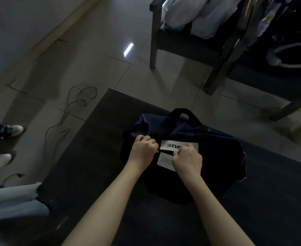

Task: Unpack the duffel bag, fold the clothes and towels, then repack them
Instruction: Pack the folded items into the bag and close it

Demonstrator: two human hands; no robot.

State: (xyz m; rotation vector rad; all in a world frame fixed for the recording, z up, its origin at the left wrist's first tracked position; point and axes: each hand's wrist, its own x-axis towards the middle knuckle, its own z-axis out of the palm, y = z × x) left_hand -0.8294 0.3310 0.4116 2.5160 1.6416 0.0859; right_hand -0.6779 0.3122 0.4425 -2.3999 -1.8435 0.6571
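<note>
From the head camera, a dark navy duffel bag point(208, 157) lies on a dark desk point(93, 157), set toward the desk's far edge and a little in from its far left corner. Its black carry handle point(181, 113) arches up on the side away from the person. A white label point(179, 146) with upside-down lettering sits on top of the bag.

Both bare forearms reach in from the near edge. The left hand point(144, 148) has its fingers curled tight and pinches the bag at the left end of a thin dark strip point(165, 152) that crosses the label. The right hand point(187, 158) is clenched too, gripping the other end of that strip and covering part of the label. I cannot tell whether the strip is a zip pull or a strap.

Beyond the desk, on the tiled floor point(75, 59), stands a dark chair point(154, 41) piled with white plastic bags point(208, 20). A thin cable point(78, 100) loops on the floor off the desk's left edge. Further left are another person's white shoes point(17, 129), and light blue denim point(13, 201) shows at the near left.
</note>
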